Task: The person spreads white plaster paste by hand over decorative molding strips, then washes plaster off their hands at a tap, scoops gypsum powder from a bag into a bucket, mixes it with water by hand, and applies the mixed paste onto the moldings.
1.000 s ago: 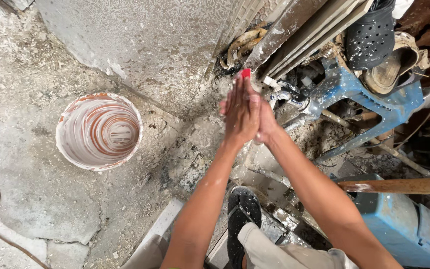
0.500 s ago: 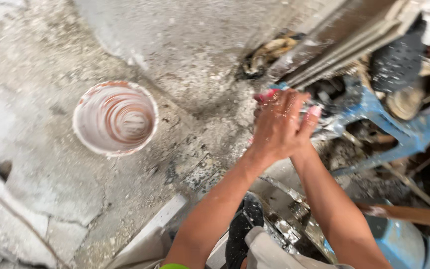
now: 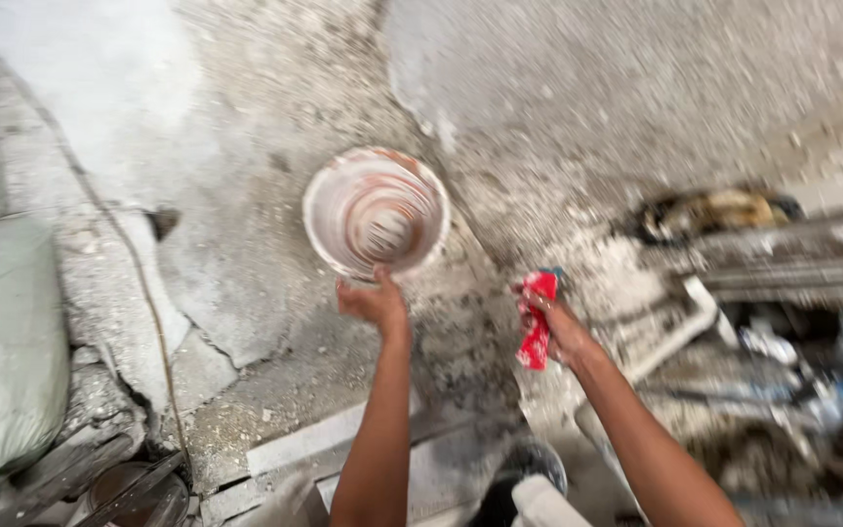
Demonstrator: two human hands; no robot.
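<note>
Your left hand (image 3: pixel 375 303) sits at frame centre, its fingers touching the near rim of the white, red-streaked bucket (image 3: pixel 377 212) just above on the dusty concrete floor (image 3: pixel 246 117). Your right hand (image 3: pixel 553 327), right of centre, has its fingers curled around a red packet (image 3: pixel 537 322).

Round white plastic bucket (image 3: pixel 376 213) streaked reddish-brown inside; glossy red plastic wrapper (image 3: pixel 537 330); rough, dusty grey concrete floor (image 3: pixel 578 98).

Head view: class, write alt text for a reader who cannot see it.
A left hand reaches to the near rim of a white bucket streaked red inside, on a dusty concrete floor. The right hand grips a crumpled red packet.
</note>
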